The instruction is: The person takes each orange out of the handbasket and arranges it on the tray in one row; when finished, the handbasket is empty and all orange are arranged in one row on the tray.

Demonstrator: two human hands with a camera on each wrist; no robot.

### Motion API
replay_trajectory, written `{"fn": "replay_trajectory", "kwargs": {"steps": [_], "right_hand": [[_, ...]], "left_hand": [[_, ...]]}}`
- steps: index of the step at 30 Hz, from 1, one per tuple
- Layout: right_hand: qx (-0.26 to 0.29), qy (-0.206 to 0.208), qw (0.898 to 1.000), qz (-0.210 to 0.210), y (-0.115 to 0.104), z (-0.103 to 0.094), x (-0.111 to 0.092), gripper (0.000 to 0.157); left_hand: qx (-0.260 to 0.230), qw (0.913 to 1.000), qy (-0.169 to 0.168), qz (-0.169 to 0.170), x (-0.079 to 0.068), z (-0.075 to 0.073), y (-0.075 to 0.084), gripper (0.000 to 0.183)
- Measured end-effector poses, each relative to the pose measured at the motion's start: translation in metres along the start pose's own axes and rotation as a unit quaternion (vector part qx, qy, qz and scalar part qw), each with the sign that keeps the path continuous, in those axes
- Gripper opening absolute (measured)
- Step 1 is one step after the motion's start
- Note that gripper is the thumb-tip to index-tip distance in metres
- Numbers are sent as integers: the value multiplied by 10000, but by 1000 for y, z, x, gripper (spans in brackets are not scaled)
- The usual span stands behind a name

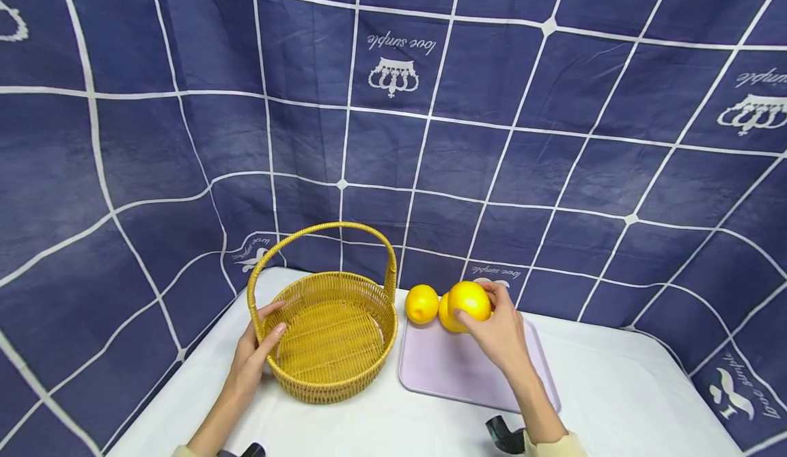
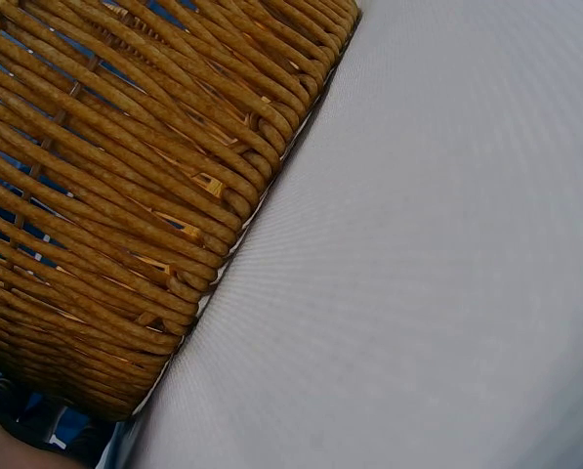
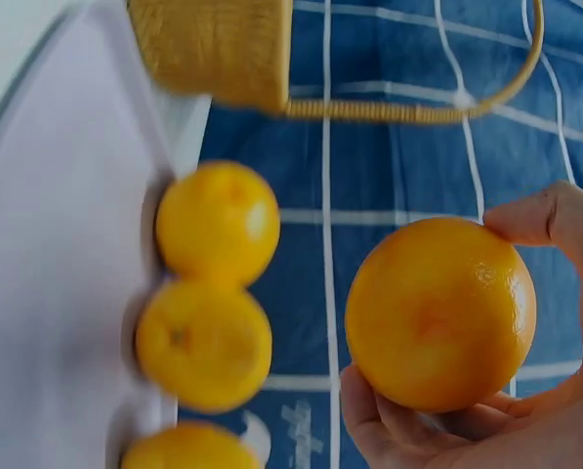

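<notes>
A woven wicker basket (image 1: 326, 383) with a tall arched handle stands on the white table at the left, its inside bare. My left hand (image 1: 249, 358) grips its left rim near the foot of the handle, thumb and fingers reaching over the edge. In the left wrist view the basket's woven side (image 2: 145, 186) fills the upper left. Over the tray, my right hand (image 1: 501, 330) holds an orange (image 3: 437, 313) between thumb and fingers, lifted above the others. Two more oranges (image 3: 218, 220) (image 3: 203, 342) and part of a third (image 3: 188, 449) sit on the tray.
The pale purple tray (image 1: 458, 371) lies right of the basket, the loose oranges along its far edge. White cloth (image 1: 615, 382) covers the table. A dark blue checked curtain (image 1: 467, 136) hangs close behind and at both sides.
</notes>
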State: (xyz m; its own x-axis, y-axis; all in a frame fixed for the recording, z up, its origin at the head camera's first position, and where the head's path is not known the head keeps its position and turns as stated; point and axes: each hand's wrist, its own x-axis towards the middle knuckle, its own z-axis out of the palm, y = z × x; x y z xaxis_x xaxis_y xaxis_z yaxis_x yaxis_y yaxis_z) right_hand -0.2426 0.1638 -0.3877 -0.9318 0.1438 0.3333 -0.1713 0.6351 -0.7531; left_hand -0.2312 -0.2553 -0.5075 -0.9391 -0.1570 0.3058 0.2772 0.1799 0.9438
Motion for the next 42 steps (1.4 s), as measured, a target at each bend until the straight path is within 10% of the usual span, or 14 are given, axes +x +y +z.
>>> {"fn": "replay_trajectory", "kwargs": {"steps": [10, 22, 42], "right_hand": [[-182, 528, 9949, 838, 52, -49, 13, 78], [-567, 1230, 9857, 1000, 92, -45, 19, 74], [-1174, 492, 9857, 1107, 136, -29, 23, 76]], "left_hand": [[-145, 9999, -8, 18, 3, 8, -1, 47], [-85, 10000, 14, -34, 3, 4, -3, 47], [-16, 10000, 21, -22, 3, 2, -4, 48]]}}
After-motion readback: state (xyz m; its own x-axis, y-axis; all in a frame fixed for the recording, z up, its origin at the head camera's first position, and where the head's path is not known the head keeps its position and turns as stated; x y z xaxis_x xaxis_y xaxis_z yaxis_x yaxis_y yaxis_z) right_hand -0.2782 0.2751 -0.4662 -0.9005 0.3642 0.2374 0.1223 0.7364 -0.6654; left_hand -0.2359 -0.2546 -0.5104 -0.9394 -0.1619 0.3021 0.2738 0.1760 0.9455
